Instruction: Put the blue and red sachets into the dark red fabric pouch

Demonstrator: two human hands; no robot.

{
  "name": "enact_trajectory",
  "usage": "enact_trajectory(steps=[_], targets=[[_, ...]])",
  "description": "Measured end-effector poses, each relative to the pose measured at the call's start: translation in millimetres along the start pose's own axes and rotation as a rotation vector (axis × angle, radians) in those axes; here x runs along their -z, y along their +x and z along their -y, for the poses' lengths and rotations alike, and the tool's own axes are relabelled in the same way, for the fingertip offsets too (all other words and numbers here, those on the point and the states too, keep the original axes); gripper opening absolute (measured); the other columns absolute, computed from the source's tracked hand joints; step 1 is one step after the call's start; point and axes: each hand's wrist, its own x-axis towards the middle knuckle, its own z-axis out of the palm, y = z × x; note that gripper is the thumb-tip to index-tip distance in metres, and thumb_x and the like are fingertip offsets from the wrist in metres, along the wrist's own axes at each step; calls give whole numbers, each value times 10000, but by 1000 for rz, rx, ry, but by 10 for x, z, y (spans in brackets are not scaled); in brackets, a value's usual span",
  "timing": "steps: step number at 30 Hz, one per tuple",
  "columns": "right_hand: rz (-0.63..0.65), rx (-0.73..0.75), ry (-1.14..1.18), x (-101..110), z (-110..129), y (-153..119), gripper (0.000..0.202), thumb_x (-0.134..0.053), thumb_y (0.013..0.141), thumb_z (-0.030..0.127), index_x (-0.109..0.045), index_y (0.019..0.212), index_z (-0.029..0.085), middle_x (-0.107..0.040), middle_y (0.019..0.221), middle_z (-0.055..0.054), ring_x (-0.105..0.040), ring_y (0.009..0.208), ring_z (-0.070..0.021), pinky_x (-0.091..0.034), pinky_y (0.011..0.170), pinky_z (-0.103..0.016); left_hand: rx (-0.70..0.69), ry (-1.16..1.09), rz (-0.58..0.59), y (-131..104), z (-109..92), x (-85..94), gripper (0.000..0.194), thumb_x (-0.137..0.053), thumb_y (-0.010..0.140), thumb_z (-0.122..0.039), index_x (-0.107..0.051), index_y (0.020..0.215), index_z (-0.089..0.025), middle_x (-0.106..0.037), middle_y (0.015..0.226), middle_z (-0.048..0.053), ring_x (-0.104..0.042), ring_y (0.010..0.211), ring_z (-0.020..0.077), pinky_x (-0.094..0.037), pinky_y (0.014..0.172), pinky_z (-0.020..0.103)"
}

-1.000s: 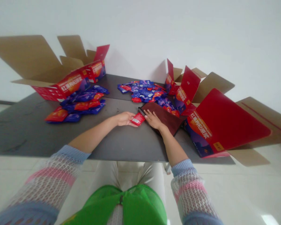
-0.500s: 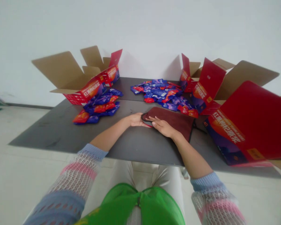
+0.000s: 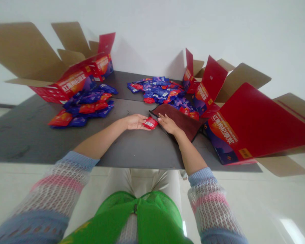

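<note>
- On my head feed, the left hand (image 3: 136, 122) holds a red sachet (image 3: 150, 123) pinched at its near side, fingers gathered narrow
- I find that red sachet over the middle of the grey table (image 3: 127, 149), its white label facing up, right at the dark-edged end of a brown bag (image 3: 178, 115); I cannot tell whether its far edge sits inside
- I read the right hand (image 3: 169, 124) as lying palm down on the bag near that same end, fingers stretched out; its thumb is hard to make out, so I cannot tell whether it also grips the cloth
- The bag lies at a slant, and I see it reach toward the nearest right-hand box (image 3: 223, 139)
- Beyond the bag I have a loose heap of blue and red sachets (image 3: 162, 89), spread toward the boxes on the right
- To the left I see a smaller stack of sachets (image 3: 88, 105), well apart from the hands, beside a large box (image 3: 76, 83) with its flaps up
- I count two printed red boxes on the left and three on the right, all with raised flaps
- Low in my view, a green garment (image 3: 157, 217) and knitted striped sleeves (image 3: 56, 189) show
</note>
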Motion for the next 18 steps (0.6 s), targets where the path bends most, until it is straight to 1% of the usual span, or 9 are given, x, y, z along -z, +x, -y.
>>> enact_trajectory(steps=[3, 5, 7, 10, 12, 13, 15, 18], targets=[[-2, 2, -6, 20, 124, -97, 909, -91, 899, 791, -463, 1501, 220, -420, 1553, -51, -267, 1493, -300, -164, 1251, -536, -29, 19, -30, 6, 36, -25, 228, -579, 827, 34, -665, 1036, 2, -751, 996, 217, -742, 952, 277, -471, 1041, 518], [2, 61, 13, 35, 243, -177, 847, -124, 921, 765, -458, 1503, 248, -430, 1545, -28, -304, 1477, -297, -195, 1244, -532, -73, 30, -71, 14, 60, -55, 172, -575, 833, 37, -675, 960, -25, -760, 911, 184, -752, 887, 257, -482, 1028, 521], [17, 149, 27, 45, 379, -249, 767, -150, 952, 720, -465, 1495, 279, -447, 1532, -5, -329, 1468, -280, -211, 1241, -520, -105, 43, -115, 19, 68, -103, 158, -574, 834, 40, -679, 910, -50, -762, 857, 160, -753, 837, 242, -514, 994, 506], [54, 259, 20, 47, 548, -312, 698, -170, 984, 661, -490, 1476, 283, -487, 1505, -5, -360, 1455, -246, -225, 1243, -482, -102, 54, -194, 12, 44, -183, 195, -528, 872, 11, -697, 935, -62, -765, 890, 162, -747, 819, 228, -572, 909, 461], [65, 282, 13, 42, 595, -318, 680, -175, 992, 646, -505, 1465, 286, -510, 1488, -2, -378, 1446, -233, -231, 1242, -465, -83, 55, -225, 3, 18, -216, 223, -494, 901, -14, -703, 964, -60, -765, 922, 169, -744, 819, 222, -589, 873, 449], [62, 278, 16, 39, 594, -311, 677, -176, 992, 645, -510, 1461, 289, -512, 1486, 2, -384, 1442, -231, -234, 1242, -462, -77, 57, -220, 0, 9, -220, 223, -497, 901, -15, -702, 975, -60, -765, 934, 171, -743, 826, 223, -589, 875, 453], [43, 247, 32, 30, 548, -281, 685, -172, 986, 657, -511, 1460, 297, -494, 1499, 12, -380, 1443, -240, -233, 1242, -471, -76, 67, -171, 0, 3, -202, 218, -541, 864, 12, -696, 997, -65, -767, 952, 166, -743, 853, 228, -572, 914, 469], [11, 177, 38, 6, 401, -207, 737, -157, 958, 708, -497, 1471, 302, -465, 1519, 19, -354, 1455, -264, -223, 1241, -498, -73, 86, -86, 19, 25, -130, 256, -595, 796, 68, -680, 1002, -60, -769, 914, 159, -748, 856, 233, -530, 979, 492]])
